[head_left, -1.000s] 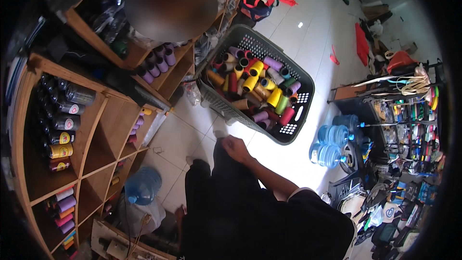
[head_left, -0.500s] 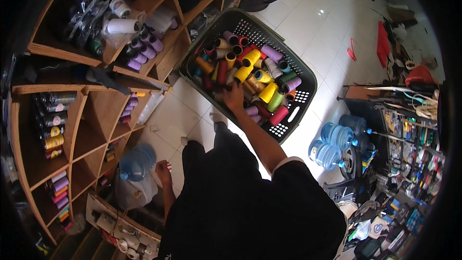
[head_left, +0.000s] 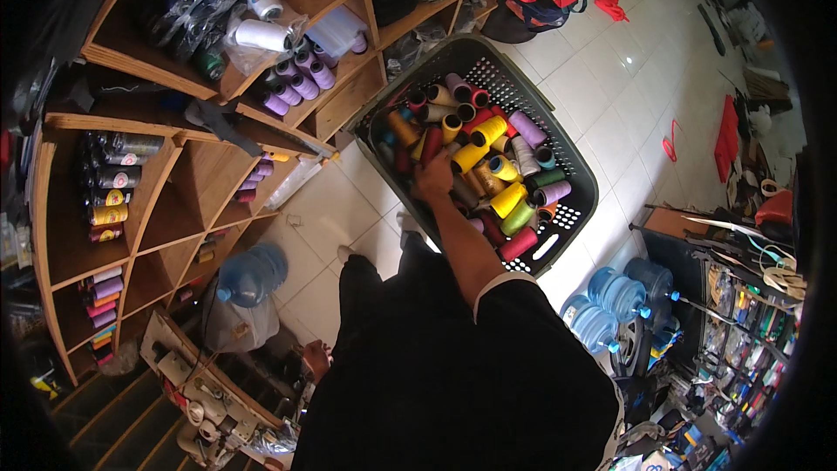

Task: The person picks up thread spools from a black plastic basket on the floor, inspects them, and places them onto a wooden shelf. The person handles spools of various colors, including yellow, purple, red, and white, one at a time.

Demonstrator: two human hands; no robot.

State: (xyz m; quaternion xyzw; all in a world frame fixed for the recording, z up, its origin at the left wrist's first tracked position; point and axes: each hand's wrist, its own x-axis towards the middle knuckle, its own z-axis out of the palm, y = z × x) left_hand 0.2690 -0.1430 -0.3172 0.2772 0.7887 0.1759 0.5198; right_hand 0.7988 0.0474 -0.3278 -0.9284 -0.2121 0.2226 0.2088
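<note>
A dark green plastic basket [head_left: 571, 170] with perforated walls stands on the floor ahead, heaped with thread spools in yellow, purple, red, green and grey. My right hand [head_left: 434, 179] reaches into its near left part. Its fingers are curled at the lower end of a red thread spool [head_left: 431, 146], and the fingertips are partly hidden. A yellow spool [head_left: 468, 157] lies just right of the hand. My left hand [head_left: 316, 358] hangs low at my left side, fingers loosely bent and apart, with nothing seen in it. Near it are a plastic bag and a sewing machine.
Wooden shelves [head_left: 174, 249] with spools line the left. A blue water bottle [head_left: 253, 275] and a white plastic bag [head_left: 240, 324] stand below them, by a sewing machine [head_left: 209, 414]. More water bottles [head_left: 617, 295] and a crowded rack [head_left: 750, 296] are on the right.
My right hand has moved left and farther into the basket, to the red spool. My left hand has dropped lower, closer to my body. The whole view has shifted slightly.
</note>
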